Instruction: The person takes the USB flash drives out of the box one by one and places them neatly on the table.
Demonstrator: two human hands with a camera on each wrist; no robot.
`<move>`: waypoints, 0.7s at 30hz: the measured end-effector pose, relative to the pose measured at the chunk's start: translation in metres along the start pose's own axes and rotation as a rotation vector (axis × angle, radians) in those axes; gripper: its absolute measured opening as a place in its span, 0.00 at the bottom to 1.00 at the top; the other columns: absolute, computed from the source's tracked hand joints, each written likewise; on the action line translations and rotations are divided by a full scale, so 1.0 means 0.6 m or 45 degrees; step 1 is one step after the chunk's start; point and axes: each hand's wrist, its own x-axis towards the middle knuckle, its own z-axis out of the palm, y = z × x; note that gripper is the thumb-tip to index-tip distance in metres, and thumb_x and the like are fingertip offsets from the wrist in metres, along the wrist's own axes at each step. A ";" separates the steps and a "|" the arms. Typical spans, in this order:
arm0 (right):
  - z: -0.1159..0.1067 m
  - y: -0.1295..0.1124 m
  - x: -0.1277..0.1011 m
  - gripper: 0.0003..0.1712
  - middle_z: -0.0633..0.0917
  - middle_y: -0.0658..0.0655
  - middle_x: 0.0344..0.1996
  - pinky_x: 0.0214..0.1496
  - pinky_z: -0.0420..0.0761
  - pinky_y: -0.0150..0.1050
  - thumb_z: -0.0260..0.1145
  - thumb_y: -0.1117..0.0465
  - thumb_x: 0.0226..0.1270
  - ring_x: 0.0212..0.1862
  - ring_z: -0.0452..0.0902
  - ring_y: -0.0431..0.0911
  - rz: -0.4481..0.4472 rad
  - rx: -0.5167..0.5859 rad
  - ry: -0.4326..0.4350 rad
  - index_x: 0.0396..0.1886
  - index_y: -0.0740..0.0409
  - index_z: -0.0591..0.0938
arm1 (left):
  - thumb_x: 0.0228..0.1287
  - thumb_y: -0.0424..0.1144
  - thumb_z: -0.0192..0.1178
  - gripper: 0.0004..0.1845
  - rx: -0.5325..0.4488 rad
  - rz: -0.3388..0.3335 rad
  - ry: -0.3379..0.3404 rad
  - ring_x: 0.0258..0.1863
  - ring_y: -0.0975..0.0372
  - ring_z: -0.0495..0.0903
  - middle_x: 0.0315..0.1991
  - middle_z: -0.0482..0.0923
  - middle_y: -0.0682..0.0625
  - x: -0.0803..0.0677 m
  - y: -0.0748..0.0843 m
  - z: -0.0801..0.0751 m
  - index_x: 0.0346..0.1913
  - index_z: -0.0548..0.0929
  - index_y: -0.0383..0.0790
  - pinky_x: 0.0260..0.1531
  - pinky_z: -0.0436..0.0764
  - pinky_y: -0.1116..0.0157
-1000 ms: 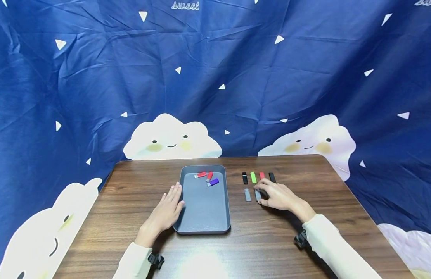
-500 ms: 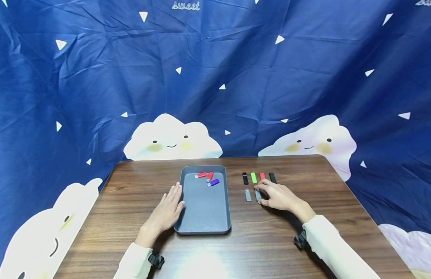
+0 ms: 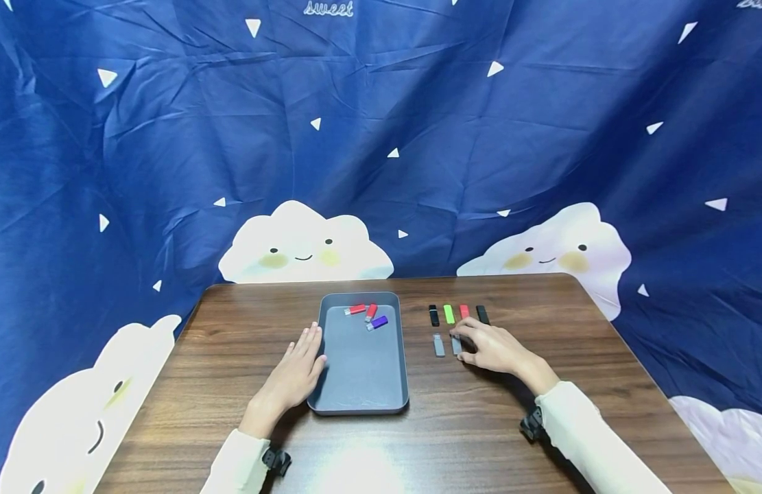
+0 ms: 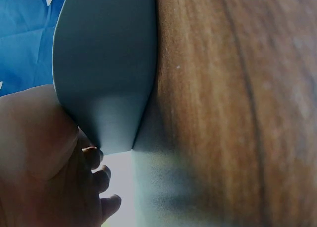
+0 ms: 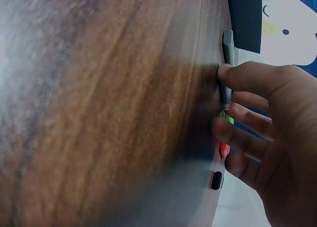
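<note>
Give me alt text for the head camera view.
The right hand touches a grey USB stick on a wooden table, below a row of four sticks. The left hand rests flat against a grey tray holding three sticks.

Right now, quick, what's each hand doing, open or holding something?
Left hand: open, flat against the left wall of the grey tray.
Right hand: fingers curled, pinching a grey USB stick on the table.

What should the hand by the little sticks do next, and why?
Probably pinch and lift the grey stick. The right hand already has fingertips on it, three sticks lie in the tray, and the left hand rests against the tray's side.
</note>
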 end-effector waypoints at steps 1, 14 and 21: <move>0.000 0.000 0.000 0.26 0.83 0.52 0.61 0.35 0.81 0.39 0.77 0.53 0.67 0.39 0.83 0.39 0.001 -0.001 -0.002 0.63 0.52 0.86 | 0.86 0.44 0.46 0.34 -0.001 0.000 0.000 0.85 0.39 0.53 0.86 0.51 0.34 0.000 0.000 0.000 0.84 0.55 0.29 0.81 0.57 0.34; 0.000 0.001 0.001 0.26 0.83 0.50 0.62 0.37 0.81 0.40 0.76 0.54 0.66 0.39 0.81 0.40 -0.003 0.003 -0.014 0.64 0.51 0.86 | 0.87 0.45 0.46 0.35 0.005 -0.008 -0.006 0.86 0.42 0.52 0.87 0.50 0.37 0.001 -0.006 0.004 0.85 0.54 0.32 0.82 0.56 0.37; -0.002 0.000 -0.003 0.26 0.82 0.52 0.63 0.38 0.83 0.43 0.75 0.55 0.67 0.42 0.83 0.42 -0.004 0.013 -0.009 0.65 0.52 0.85 | 0.87 0.45 0.46 0.34 0.001 -0.007 -0.005 0.86 0.42 0.52 0.87 0.50 0.37 0.001 -0.006 0.004 0.85 0.54 0.31 0.82 0.57 0.36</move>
